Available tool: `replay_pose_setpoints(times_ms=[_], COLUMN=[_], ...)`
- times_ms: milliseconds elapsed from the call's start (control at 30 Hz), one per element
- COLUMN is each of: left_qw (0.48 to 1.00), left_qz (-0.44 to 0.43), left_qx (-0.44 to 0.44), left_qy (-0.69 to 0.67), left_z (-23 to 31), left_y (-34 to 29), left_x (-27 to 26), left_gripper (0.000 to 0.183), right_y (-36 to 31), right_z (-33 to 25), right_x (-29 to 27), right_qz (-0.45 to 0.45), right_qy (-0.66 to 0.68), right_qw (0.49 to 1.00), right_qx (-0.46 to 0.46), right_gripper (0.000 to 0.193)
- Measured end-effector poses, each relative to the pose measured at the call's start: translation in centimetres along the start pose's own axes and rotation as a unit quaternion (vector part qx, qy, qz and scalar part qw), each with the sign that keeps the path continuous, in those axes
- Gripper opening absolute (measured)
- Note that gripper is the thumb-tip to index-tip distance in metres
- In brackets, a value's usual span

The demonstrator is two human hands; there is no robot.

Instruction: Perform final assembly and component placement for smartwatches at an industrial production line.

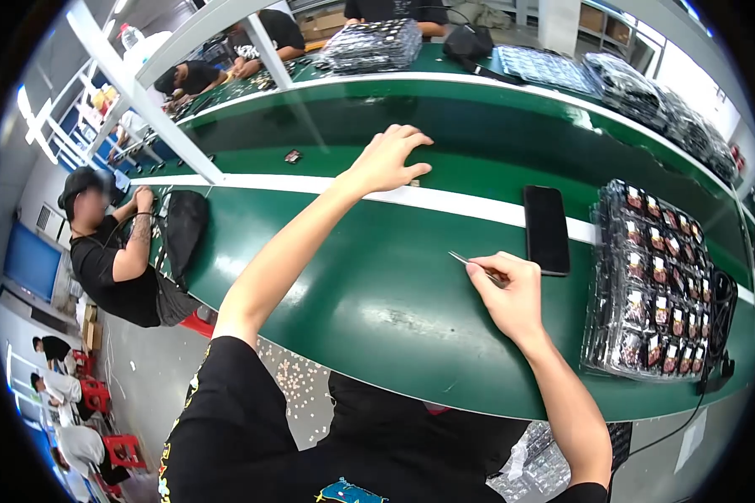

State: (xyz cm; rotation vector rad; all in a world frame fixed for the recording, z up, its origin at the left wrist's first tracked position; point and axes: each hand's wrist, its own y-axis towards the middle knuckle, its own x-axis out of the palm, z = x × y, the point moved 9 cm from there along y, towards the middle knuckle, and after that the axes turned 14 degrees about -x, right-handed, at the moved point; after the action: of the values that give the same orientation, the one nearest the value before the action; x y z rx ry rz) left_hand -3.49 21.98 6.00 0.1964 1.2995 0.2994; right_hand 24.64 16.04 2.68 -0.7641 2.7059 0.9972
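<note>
My left hand (pixel 387 159) reaches forward over the white rail (pixel 470 204), its fingers stretched out and thumb apart, holding nothing that I can see. A small pale piece (pixel 414 183) shows on the rail just below its thumb. In my right hand (pixel 512 293), above the green table (pixel 352 277), is a pair of metal tweezers (pixel 458 257), the tips pointing up and left. Beside that hand a black phone (pixel 547 230) lies across the rail and table. Further left, a small dark part (pixel 293 157) rests on the green strip behind the rail.
Stacked clear trays (pixel 650 285) of small dark parts stand at the right, with a black cable (pixel 717 335) beside them. A black bag (pixel 184 230) hangs over the left end near a seated co-worker (pixel 113 251). More tray stacks (pixel 373 46) line the far bench.
</note>
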Motion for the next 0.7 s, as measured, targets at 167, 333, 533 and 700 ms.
replay_pose_setpoints(times_ms=[167,333,533,700], left_qw=[0.935,0.943,0.941,0.971], left_qz=[0.173,0.164,0.191,-0.041], left_qx=[-0.259,-0.283,-0.280,-0.018], left_qy=[0.166,0.059,-0.014,-0.236], left_z=[-20.1,-25.9,-25.7,-4.6], left_y=[-8.2,-9.8,-9.8,-9.2], left_x=[-5.6,-6.0,-6.3,-1.3], left_gripper=[0.060,0.050,0.055,0.059], right_y=[0.2,-0.8,-1.3,-2.8], right_z=[0.2,1.4,3.0,3.9], right_x=[1.2,0.1,0.3,-2.8], right_qz=[-0.016,-0.010,0.010,0.099], right_qy=[-0.001,-0.016,0.042,0.044], right_qw=[1.000,0.999,0.997,0.983], right_qx=[0.015,0.039,0.070,0.150], right_gripper=[0.013,0.012,0.012,0.014])
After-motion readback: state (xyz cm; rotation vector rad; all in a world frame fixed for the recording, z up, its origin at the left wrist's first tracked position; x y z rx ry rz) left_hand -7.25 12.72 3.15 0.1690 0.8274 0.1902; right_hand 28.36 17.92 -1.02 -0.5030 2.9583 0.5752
